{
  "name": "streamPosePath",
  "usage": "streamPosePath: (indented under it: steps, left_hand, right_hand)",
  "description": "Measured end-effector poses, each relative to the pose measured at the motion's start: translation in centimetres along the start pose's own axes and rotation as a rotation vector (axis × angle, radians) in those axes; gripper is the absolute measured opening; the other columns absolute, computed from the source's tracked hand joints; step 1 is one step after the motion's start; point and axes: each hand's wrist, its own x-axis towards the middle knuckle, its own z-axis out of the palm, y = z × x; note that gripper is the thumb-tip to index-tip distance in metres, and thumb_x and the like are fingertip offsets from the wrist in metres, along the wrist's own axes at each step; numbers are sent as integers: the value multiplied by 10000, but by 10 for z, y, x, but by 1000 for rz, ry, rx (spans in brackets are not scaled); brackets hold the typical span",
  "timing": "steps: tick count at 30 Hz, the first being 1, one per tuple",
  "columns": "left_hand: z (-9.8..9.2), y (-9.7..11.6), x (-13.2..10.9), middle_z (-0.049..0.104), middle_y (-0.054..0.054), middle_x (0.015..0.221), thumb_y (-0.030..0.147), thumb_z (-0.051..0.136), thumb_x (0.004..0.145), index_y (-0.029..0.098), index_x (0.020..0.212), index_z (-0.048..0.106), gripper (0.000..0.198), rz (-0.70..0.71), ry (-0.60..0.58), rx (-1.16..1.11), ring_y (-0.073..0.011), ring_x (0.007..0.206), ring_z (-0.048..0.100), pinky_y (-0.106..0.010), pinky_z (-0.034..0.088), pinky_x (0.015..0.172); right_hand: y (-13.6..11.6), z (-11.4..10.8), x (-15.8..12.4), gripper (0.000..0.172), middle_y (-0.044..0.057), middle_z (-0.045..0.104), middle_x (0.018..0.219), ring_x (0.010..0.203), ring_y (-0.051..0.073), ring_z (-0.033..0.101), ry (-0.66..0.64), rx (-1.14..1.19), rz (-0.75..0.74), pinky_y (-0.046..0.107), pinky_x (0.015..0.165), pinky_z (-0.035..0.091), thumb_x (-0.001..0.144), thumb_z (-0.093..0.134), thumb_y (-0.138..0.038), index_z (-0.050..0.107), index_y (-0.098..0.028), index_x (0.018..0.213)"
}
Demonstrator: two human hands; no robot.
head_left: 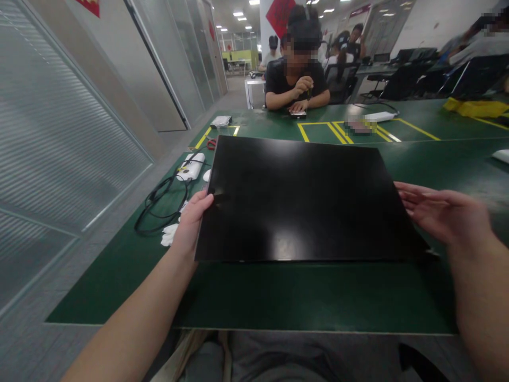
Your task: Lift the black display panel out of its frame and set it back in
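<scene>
A large glossy black panel (302,201) is in front of me above the green table (278,297). My left hand (193,217) grips its left edge, thumb on top and fingers hidden beneath. My right hand (441,209) is at the right edge with fingers stretched out flat and slightly apart; the fingertips touch or come close to the panel's edge.
Left of the panel lie a white power adapter (191,167) with a coiled black cable (159,204), white wipes (170,234) and red scissors (211,143). A person (296,79) sits across the table working on a small device. Yellow tape outlines (338,131) mark the far side.
</scene>
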Motion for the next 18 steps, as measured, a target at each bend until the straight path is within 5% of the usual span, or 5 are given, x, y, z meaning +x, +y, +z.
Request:
streamPosePath:
  steps: [10,18]
  left_hand:
    - [-15,-11,14,816,-17,948,325,892,727,184,1008,729,355,-83,-24,-15,-232,891,781,-351,641,873]
    - [-6,-17,8,750,8,743,380,880,752,226,885,719,260,-24,41,69,-236,792,767,-311,611,679]
  right_hand:
    - [-3,4,3,533,201,760,889,801,266,731,134,-30,36,318,562,602,517,584,-151,695,-158,1039]
    - [0,11,0,487,136,766,801,667,180,664,145,-145,48,213,508,519,533,604,-137,682,-186,1011]
